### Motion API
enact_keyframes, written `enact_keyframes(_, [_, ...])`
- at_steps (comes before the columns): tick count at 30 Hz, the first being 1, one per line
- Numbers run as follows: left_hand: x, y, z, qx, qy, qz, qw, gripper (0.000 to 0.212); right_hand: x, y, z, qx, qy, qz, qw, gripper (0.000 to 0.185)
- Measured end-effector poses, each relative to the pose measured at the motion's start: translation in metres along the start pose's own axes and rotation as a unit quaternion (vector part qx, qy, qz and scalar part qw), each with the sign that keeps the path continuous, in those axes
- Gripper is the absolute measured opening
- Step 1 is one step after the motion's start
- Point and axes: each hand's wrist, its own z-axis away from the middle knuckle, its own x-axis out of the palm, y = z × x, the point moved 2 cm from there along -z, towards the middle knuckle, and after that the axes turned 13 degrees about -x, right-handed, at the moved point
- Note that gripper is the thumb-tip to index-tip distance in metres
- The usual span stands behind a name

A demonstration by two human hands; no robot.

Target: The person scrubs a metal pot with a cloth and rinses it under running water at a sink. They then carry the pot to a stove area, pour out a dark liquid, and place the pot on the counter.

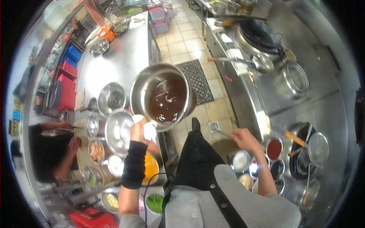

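A deep stainless steel pot (137, 82) with dark brown liquid (168, 99) in it tilts in front of me. My left hand (139, 132), in a black wrist sleeve, grips its near rim with a white cloth (149, 131). Beneath that forearm are a steel bowl (115, 131) and a container of orange-yellow liquid (151, 168). On the other side, my right hand (245, 139) is closed around the end of a thin metal utensil (223, 132). Its far end looks blurred over the floor. Seasoning containers, one with red sauce (274, 148), stand beside my right forearm.
At left, a co-worker's hand (75, 142) works near a container of meat pieces (96, 151). A steel counter (125, 54) runs along the left. Woks (259, 37) and a ladle (262, 63) lie on the right range. A black mat (196, 81) covers part of the tiled floor.
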Motion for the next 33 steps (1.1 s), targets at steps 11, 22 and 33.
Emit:
enact_keyframes(11, [0.093, 0.117, -0.281, 0.036, 0.04, -0.122, 0.991, 0.015, -0.109, 0.031, -0.388, -0.162, -0.124, 0.109, 0.973, 0.016])
enact_keyframes(22, [0.24, 0.274, -0.544, -0.056, 0.104, -0.092, 0.989, 0.009, -0.202, 0.106, -0.63, -0.055, -0.012, 0.066, 0.996, 0.021])
enact_keyframes(33, [0.426, 0.416, -0.811, -0.129, 0.083, -0.133, 0.979, 0.018, -0.237, 0.224, -0.729, 0.241, 0.118, -0.079, 0.96, 0.019])
